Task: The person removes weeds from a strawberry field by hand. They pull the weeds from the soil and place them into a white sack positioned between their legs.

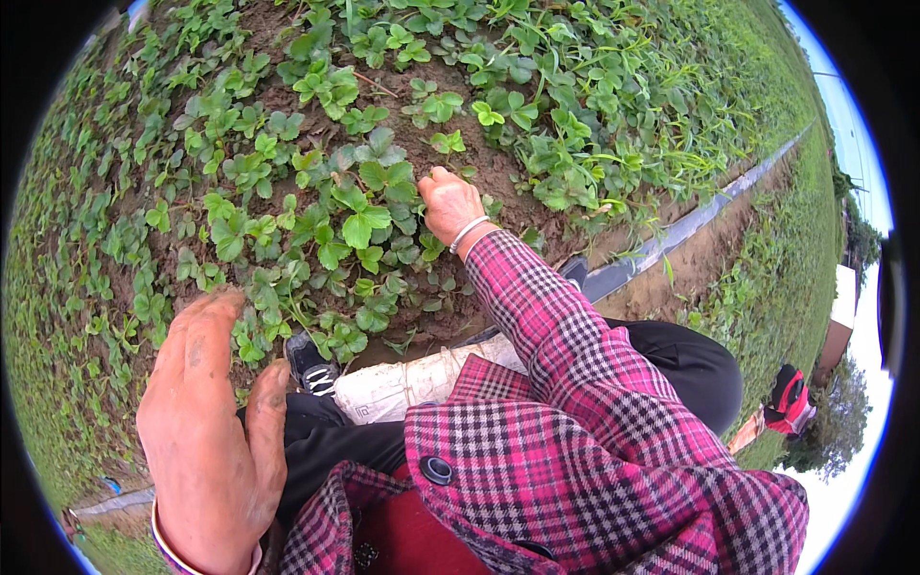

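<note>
My right hand (451, 205), with a pale bangle at the wrist, reaches down among leafy strawberry plants (365, 215). Its fingers are curled at the leaves over brown soil (503, 188); whether they pinch a stem is hidden. Nearer the camera, on the left side, my left hand (215, 424) is raised above the plants. Its long fingers lie side by side, the thumb stands apart, and nothing is seen in it. Soil marks the fingers of the left hand.
A white wrapped roll (402, 388) lies between my knees, beside a dark shoe with white laces (315, 370). A grey strip (668, 248) edges the bed on the right, with grass beyond. Another person in red and black (789, 402) is at the far right.
</note>
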### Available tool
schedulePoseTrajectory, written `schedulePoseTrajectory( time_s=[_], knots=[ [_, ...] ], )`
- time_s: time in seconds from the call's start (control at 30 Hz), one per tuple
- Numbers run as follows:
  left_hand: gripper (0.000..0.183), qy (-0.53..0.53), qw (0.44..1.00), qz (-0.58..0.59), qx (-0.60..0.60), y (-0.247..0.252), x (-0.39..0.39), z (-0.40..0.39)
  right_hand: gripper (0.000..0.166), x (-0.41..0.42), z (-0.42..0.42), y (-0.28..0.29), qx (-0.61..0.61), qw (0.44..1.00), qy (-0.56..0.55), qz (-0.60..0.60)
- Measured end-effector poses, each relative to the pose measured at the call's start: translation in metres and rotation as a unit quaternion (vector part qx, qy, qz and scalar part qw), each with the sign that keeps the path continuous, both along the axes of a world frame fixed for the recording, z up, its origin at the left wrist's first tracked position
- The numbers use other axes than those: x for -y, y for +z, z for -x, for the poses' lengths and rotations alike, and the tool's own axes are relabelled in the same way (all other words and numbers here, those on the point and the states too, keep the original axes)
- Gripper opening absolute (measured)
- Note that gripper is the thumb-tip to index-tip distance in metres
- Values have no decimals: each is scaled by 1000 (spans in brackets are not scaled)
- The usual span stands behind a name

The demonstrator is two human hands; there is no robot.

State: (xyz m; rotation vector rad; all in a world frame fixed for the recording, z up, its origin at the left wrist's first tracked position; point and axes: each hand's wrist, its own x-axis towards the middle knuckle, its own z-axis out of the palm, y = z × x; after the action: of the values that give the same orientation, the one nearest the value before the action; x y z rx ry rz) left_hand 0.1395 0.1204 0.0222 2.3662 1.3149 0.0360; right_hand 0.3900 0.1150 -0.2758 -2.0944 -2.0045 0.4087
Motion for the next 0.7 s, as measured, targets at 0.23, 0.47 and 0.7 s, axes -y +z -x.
schedulePoseTrajectory(
  time_s=[0.23, 0.47, 0.7],
  knots=[
    [44, -13, 1000, -9, 4, -2, -3, -2, 22, 24, 9, 0, -144, 988, 30, -50],
    [41, -23, 1000, 4, -5, -1, -7, -1, 22, -40, -20, -4, -13, 988, -151, 9],
    [42, -30, 999, 13, -5, -1, -10, -3, 15, -56, -25, -3, 22, 990, -130, 54]
  ],
)
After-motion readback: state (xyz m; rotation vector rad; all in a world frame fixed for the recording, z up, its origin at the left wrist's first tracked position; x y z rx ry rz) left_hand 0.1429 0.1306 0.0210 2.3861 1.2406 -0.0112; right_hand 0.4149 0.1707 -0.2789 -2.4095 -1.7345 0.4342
